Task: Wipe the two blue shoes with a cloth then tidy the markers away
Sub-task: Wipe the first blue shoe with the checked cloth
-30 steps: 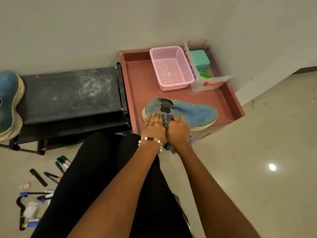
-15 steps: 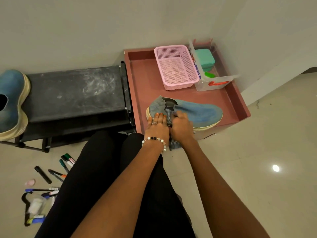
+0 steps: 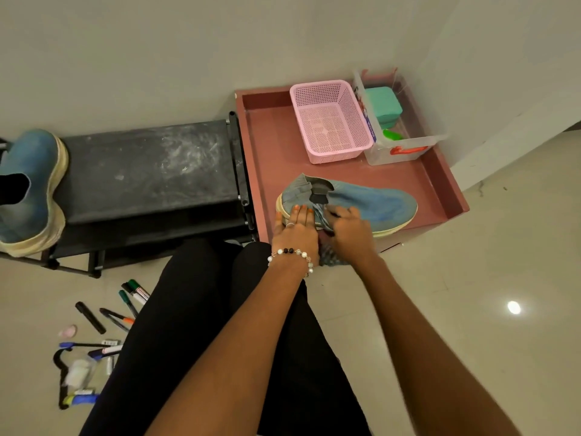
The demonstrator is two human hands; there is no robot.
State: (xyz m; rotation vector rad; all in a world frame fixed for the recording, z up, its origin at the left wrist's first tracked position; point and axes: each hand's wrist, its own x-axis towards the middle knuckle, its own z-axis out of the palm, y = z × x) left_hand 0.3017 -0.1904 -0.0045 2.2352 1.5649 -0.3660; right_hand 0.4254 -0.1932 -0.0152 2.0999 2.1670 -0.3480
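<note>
A blue shoe (image 3: 374,204) with a cream sole lies on its side at the front of the red-brown tray (image 3: 273,143). My left hand (image 3: 295,229), with a bead bracelet, presses flat on the shoe's heel. My right hand (image 3: 350,229) grips a grey-blue cloth (image 3: 330,259) against the shoe's side near the opening; the cloth hangs down below my wrist. The second blue shoe (image 3: 30,190) stands on the black rack (image 3: 151,171) at far left. Several markers (image 3: 125,305) and pens lie scattered on the floor at lower left.
A pink basket (image 3: 330,121) and a clear box (image 3: 405,133) with a green block stand at the tray's back. A black bag (image 3: 72,379) with small items lies on the floor by the pens. My legs in black fill the lower middle. The wall runs behind.
My right hand has slid the cloth up the shoe's side toward the opening. My left hand has stayed on the heel. The camera has shifted slightly.
</note>
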